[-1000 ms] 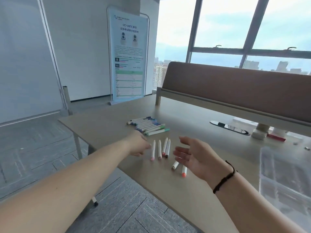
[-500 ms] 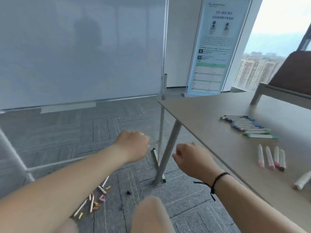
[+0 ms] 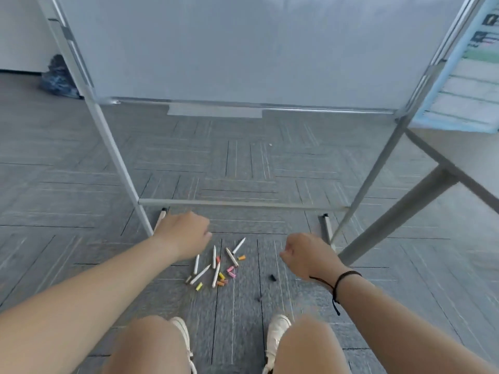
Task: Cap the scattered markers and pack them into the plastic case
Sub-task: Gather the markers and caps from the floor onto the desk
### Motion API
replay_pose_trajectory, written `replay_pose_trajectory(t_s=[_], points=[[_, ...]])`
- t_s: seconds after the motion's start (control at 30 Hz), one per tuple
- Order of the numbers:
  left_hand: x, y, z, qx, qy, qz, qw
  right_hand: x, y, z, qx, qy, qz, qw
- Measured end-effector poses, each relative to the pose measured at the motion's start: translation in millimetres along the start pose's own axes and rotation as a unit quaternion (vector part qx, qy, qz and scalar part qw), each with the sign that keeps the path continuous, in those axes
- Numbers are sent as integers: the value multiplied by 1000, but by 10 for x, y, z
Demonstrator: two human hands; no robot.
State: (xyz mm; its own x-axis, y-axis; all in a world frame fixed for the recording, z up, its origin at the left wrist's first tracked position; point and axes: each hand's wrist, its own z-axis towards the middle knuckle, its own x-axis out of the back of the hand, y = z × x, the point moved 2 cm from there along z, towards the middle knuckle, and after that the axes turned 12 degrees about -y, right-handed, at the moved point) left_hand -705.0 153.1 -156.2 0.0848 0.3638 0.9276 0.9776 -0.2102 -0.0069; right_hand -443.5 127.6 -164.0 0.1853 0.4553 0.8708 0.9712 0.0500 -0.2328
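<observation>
**Friend:** Where are the markers?

**Me:** On the floor, in a little heap of markers (image 3: 213, 265) between my two hands and just past my knees. They are white sticks. Small loose caps (image 3: 226, 273) lie mixed in with them, pink, orange and yellow.

**Friend:** Which way do they point?

**Me:** Most lie long-ways away from me, a bit tilted. One at the far side leans off to the right. They are not lined up.

**Friend:** Which hand is closer?

**Me:** My left hand (image 3: 185, 233). It hangs just up and to the left of the heap. My right hand (image 3: 305, 255) is a bit farther off, on the right side. So I think the left one would get there first, going down and to the right.

**Friend:** Are your fingers holding anything?

**Me:** I see nothing in them. Both hands are loosely curled, with the backs up. Neither touches a marker.

**Friend:** What is under the heap?

**Me:** Grey carpet (image 3: 81, 184) with stripes. A small black bit (image 3: 272, 277) lies near my right wrist, maybe a cap, but I cannot tell.

**Friend:** And around you?

**Me:** A whiteboard (image 3: 243, 49) on a metal stand is in front. A table (image 3: 464, 157) is on the right. I do not see the plastic case here.
</observation>
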Motion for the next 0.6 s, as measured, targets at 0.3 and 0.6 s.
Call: replay_pose_trajectory(t_s=[0.3, 0.6], points=[[-1380, -624, 1265, 74, -96, -187, 975, -965, 96, 1689, 2, -84, 45, 995], [-2857, -896, 2514, 129, -141, -314, 930, -2238, 359, 3376, -17, -137, 87, 987]])
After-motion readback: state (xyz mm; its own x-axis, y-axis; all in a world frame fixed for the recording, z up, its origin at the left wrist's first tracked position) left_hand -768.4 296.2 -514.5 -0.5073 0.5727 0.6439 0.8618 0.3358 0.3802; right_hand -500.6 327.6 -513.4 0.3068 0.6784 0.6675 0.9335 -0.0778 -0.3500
